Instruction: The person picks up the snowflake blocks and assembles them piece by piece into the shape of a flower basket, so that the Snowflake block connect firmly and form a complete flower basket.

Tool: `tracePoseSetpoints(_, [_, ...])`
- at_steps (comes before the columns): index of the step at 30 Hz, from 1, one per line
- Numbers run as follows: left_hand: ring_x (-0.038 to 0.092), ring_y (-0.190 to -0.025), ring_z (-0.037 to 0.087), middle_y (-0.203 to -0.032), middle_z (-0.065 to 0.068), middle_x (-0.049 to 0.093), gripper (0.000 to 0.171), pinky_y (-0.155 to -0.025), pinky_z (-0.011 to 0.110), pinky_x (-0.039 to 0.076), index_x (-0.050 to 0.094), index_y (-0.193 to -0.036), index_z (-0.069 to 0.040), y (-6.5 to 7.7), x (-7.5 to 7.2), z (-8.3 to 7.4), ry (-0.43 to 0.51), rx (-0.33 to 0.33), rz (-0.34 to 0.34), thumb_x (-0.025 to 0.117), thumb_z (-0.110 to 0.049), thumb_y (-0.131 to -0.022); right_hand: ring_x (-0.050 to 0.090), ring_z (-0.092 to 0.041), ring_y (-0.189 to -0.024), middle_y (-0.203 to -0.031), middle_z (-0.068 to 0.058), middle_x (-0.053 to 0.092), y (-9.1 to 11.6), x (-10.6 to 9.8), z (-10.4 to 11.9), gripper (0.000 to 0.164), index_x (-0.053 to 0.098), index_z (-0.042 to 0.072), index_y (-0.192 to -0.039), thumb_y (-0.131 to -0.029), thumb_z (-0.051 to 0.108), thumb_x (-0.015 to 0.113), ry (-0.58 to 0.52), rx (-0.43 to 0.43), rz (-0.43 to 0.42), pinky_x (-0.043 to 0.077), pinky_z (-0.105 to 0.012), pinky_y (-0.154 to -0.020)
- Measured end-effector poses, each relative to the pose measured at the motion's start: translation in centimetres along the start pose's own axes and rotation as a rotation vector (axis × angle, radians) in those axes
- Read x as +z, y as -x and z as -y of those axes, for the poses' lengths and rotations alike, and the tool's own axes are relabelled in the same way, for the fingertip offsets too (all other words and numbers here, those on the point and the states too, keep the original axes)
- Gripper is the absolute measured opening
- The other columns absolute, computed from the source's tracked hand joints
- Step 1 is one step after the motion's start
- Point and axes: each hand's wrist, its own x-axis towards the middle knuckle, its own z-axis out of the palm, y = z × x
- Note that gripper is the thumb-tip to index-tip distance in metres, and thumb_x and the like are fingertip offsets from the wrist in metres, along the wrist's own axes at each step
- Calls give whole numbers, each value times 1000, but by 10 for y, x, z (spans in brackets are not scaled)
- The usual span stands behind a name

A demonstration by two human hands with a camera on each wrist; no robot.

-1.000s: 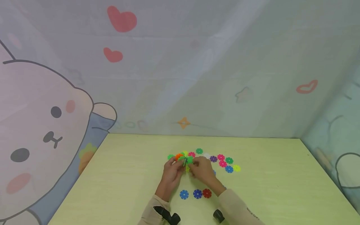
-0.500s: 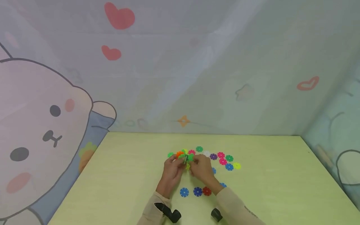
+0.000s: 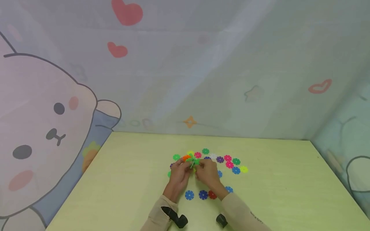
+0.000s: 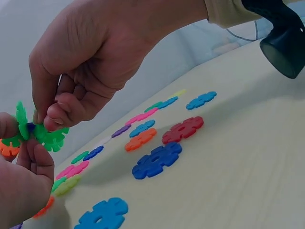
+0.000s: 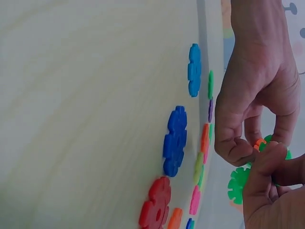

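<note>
Both hands meet over the table around a cluster of interlocking notched plastic discs (image 3: 192, 162), mostly green. My left hand (image 3: 179, 175) grips the cluster from the left with thumb and fingers. From the right, my right hand (image 3: 209, 173) pinches a green disc (image 4: 50, 138) on it between thumb and fingertips. The left wrist view shows another green disc standing at an angle to that one, with a dark blue-purple bit (image 4: 31, 127) where they meet. An orange disc (image 4: 8, 149) appears beside the left fingers. Fingers hide part of the cluster.
Loose notched discs lie around the hands on the pale table (image 3: 289, 179). Nearer the sleeves are a light blue disc (image 3: 189, 195), a dark blue one (image 3: 203, 195) and a red one (image 3: 212, 194). Several more, including a yellow disc (image 3: 244, 169), spread behind and right. A printed cloth (image 3: 173, 64) hangs behind.
The cluster has turned slightly between the hands, and the left hand has shifted a little to the right. Discs left of it now show more. The head view has moved slightly.
</note>
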Motion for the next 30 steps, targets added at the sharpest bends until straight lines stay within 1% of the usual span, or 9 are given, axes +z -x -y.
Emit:
tracePoseSetpoints(6, [53, -94, 11, -114, 6, 54, 34, -84, 22, 52, 50, -127, 3, -3, 3, 0, 9, -4, 12, 57, 1, -94, 58, -11, -48, -60, -5, 64, -4, -3, 2, 37, 47, 9, -58, -91, 2, 64, 3, 27, 9, 44, -18, -46])
tracePoseSetpoints(11, [54, -85, 11, -103, 3, 57, 17, -78, 22, 50, 57, -109, -4, -4, 2, 0, -45, 29, 37, 61, 0, -93, 59, -11, -50, -62, -6, 64, -4, -9, 0, 35, 47, 7, -62, -92, 2, 64, -41, 43, 64, 47, -19, -49])
tracePoseSetpoints(14, [55, -82, 11, -97, 1, 60, 10, -74, 25, 49, 59, -100, -9, -4, 0, -3, -87, 63, 94, 62, -1, -94, 59, -12, -51, -63, -6, 63, -5, -15, -2, 31, 51, 5, -65, -94, 4, 63, -53, 10, 88, 46, -20, -49])
tracePoseSetpoints(18, [62, -88, 14, -99, 0, 63, 5, -75, 29, 51, 60, -103, -14, -1, -4, -10, -98, 64, 202, 59, -11, -99, 60, -12, -53, -67, -10, 65, -6, -24, -8, 25, 60, 3, -70, -95, 6, 63, -30, -39, 88, 48, -22, -49])
tracePoseSetpoints(19, [63, -91, 15, -100, 0, 63, 5, -76, 31, 52, 58, -106, -15, 1, -5, -12, -93, 55, 222, 58, -15, -100, 60, -12, -53, -68, -9, 65, -7, -26, -10, 25, 61, 4, -70, -95, 7, 64, -24, -52, 86, 49, -23, -49])
tracePoseSetpoints(21, [64, -101, 19, -116, 6, 59, 21, -80, 33, 52, 51, -118, -13, 2, -8, -16, -97, 22, 259, 55, -27, -103, 61, -13, -55, -71, -13, 67, -7, -30, -15, 22, 64, 3, -73, -95, 7, 63, -27, -78, 92, 51, -23, -51])
tracePoseSetpoints(25, [56, -121, 30, -145, 19, 36, 55, -93, 42, 53, 29, -143, -8, 3, -12, -24, -76, -87, 321, 49, -42, -104, 64, -15, -59, -77, -14, 70, -5, -35, -21, 16, 69, 4, -79, -95, 5, 64, -32, -136, 107, 52, -21, -55])
tracePoseSetpoints(27, [56, -121, 30, -146, 21, 33, 61, -96, 43, 53, 24, -147, -7, 4, -13, -27, -44, -144, 345, 46, -44, -104, 64, -17, -61, -80, -16, 71, -4, -38, -20, 13, 72, 4, -84, -95, 4, 64, -32, -159, 121, 52, -20, -57])
tracePoseSetpoints(30, [63, -111, 23, -133, 16, 46, 55, -97, 40, 54, 29, -143, -6, 4, -13, -29, 25, -208, 344, 46, -41, -105, 60, -15, -63, -81, -14, 72, -3, -39, -18, 11, 74, 6, -86, -94, 6, 65, 3, -186, 128, 50, -19, -59])
